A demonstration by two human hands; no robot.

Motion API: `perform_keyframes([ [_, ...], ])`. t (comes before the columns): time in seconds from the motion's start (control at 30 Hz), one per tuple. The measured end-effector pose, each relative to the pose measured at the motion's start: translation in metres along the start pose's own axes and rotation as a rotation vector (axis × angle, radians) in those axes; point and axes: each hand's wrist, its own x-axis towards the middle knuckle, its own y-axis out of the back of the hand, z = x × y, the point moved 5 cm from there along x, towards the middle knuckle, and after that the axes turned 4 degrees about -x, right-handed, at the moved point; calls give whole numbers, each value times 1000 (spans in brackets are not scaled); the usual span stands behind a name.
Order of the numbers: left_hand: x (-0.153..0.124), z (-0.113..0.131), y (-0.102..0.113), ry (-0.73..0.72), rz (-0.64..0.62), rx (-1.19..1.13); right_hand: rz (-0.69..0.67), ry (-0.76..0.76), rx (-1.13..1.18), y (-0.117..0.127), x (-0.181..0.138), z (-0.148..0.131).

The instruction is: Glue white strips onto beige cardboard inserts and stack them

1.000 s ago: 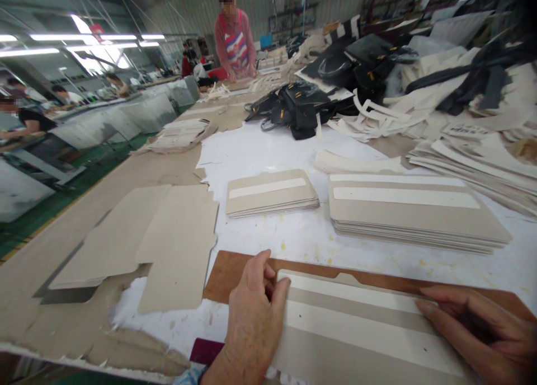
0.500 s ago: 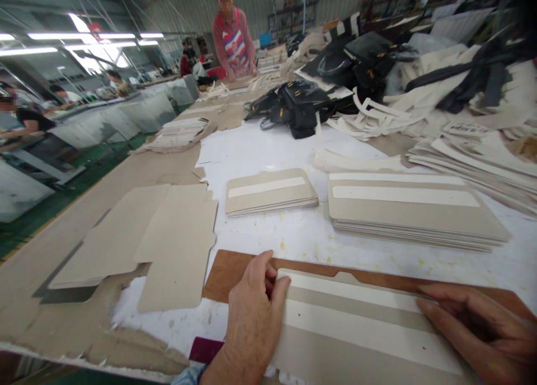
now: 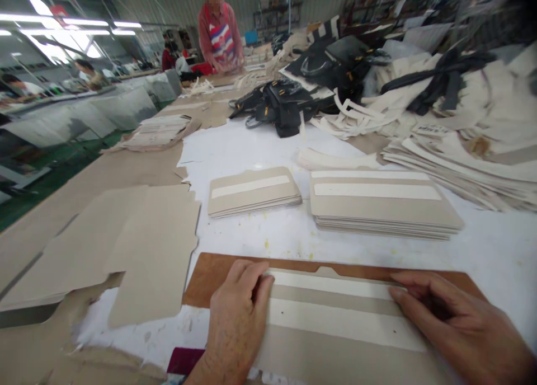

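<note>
A beige panel with two white strips across it (image 3: 335, 348) lies in front of me, over a brown board (image 3: 199, 281) that shows along its far edge. My left hand (image 3: 241, 315) is closed at the panel's upper left corner, thumb and forefinger pinched by the end of the top white strip (image 3: 331, 284). At the upper right corner my right hand (image 3: 453, 318) pinches in the same way. Whether the fingertips grip the strip alone or the panel too, I cannot tell. A small tab of the panel sticks up midway along its far edge.
Beyond the board stand a smaller stack (image 3: 254, 192) and a larger stack (image 3: 377, 200) of striped beige panels. Plain beige pieces (image 3: 155, 250) lie left. Black bags (image 3: 281, 105) and pale offcuts (image 3: 453, 155) are heaped farther back. A person in an apron (image 3: 220, 35) stands at the far end.
My view has turned a little to the right, so everything sits farther left. Both hands stay at the panel's two upper corners.
</note>
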Motion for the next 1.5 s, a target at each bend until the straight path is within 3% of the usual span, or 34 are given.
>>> perform_keyframes([
  [0.07,1,2,1,-52,7,14,-62,2,14,1,-2,-13],
  [0.27,1,-13,1,-120,-24,107,35,55,44,3,-5,-39],
  [0.47,0,-31,-1,-170,-63,187,42,107,36,5,-2,-42],
  [0.73,0,-39,-3,-187,-77,237,32,93,19,6,-3,-47],
  [1.03,0,-36,-3,-218,-75,231,-63,159,19,5,-3,-49],
  [1.37,4,-26,-5,-182,-66,177,-130,65,-32,4,11,-47],
  [1.5,4,-21,-6,-192,-14,166,-47,28,-46,20,17,-33],
])
